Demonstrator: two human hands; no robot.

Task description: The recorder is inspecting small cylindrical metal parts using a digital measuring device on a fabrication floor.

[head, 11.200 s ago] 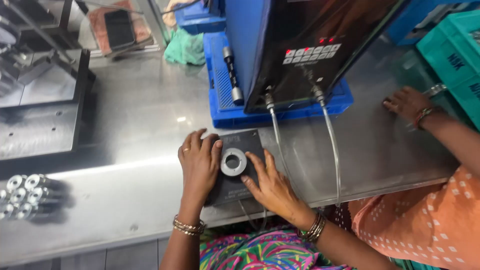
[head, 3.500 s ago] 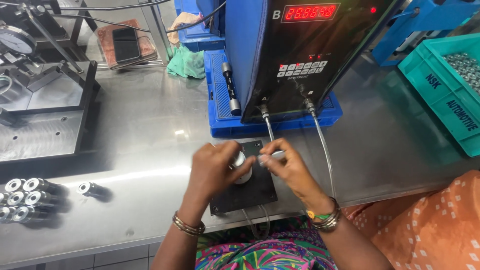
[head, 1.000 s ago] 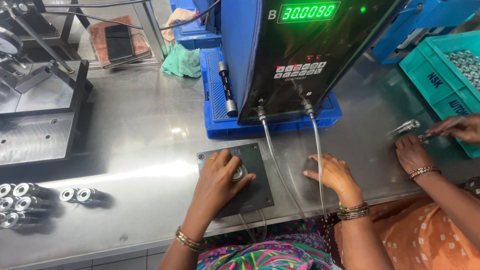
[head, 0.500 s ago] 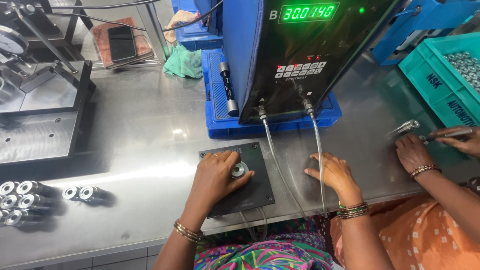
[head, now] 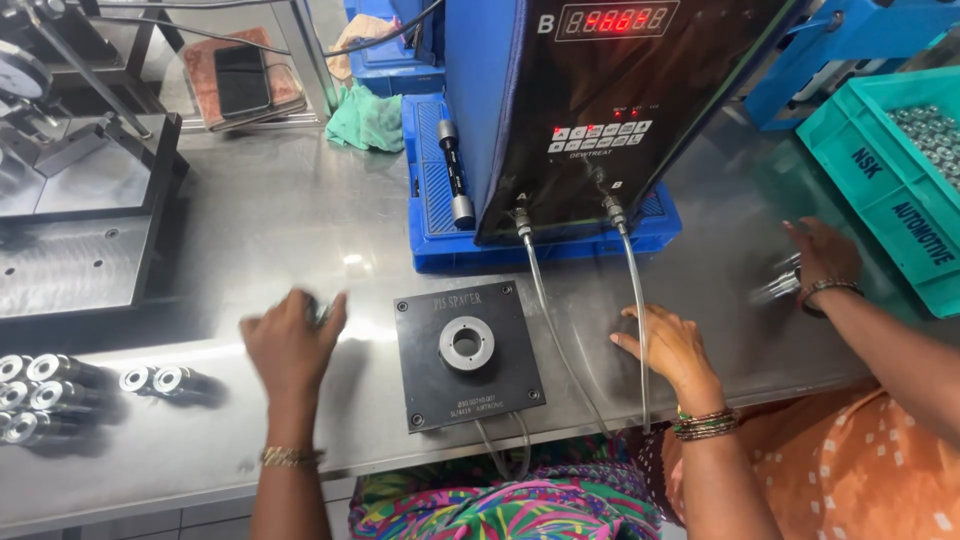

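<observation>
left hand [head: 292, 340]: blurred, fingers curled round a small metal part [head: 318, 308], grip seemingly closed on it | where: over the desk [head: 300, 230], 9 o'clock of the black gauge plate [head: 467, 354] | right hand [head: 672, 343]: flat, fingers spread, holding nothing, 3 o'clock of plate | handling: likely stiff, smooth, slippery steel; pinch the outer rim | co-worker's hand [head: 822, 262] near teal crate [head: 890, 170]

Left hand [head: 292, 340] blurred, fingers curled, well apart from right hand [head: 672, 345] resting flat, palm down, fingers spread.
</observation>
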